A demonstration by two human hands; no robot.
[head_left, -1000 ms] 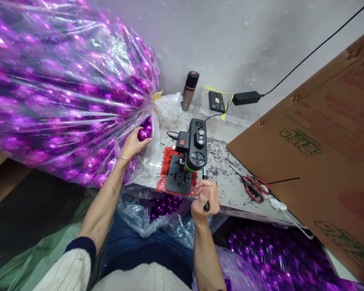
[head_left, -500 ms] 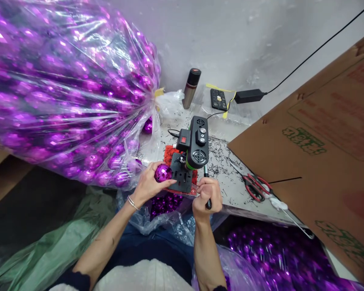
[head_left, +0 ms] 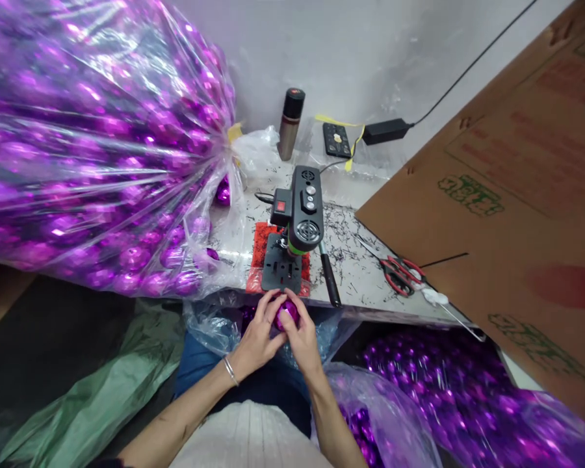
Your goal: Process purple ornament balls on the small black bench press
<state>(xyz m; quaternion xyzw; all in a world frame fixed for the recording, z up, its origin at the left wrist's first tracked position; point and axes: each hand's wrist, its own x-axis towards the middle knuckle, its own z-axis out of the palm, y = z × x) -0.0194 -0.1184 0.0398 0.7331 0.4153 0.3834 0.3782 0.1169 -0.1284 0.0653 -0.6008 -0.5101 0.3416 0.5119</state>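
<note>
A shiny purple faceted ball ornament (head_left: pixel 287 316) is held between both hands, just in front of the table edge. My left hand (head_left: pixel 259 335) closes on its left side, while my right hand (head_left: pixel 302 335) grips it from the right with the thumb across its front. Beyond them stands a small black bench drill press (head_left: pixel 306 211) with a slotted base plate (head_left: pixel 281 263) on a red mat (head_left: pixel 258 250). Its lever handle (head_left: pixel 330 279) points down toward me, with no hand on it. What the fingertips touch on the ball's far side is hidden.
A big clear bag of purple balls (head_left: pixel 102 162) fills the left. Red-handled scissors (head_left: pixel 402 274) lie near a cardboard box (head_left: pixel 507 195) at right. A bottle (head_left: pixel 291 123) and a power adapter (head_left: pixel 385 131) stand behind. Black shavings litter the table (head_left: pixel 351 286). More purple balls (head_left: pixel 433 370) sit below right.
My right hand has let go of the lever and taken hold of the ball. My left hand has brought the ball from the base plate toward me, over the table edge.
</note>
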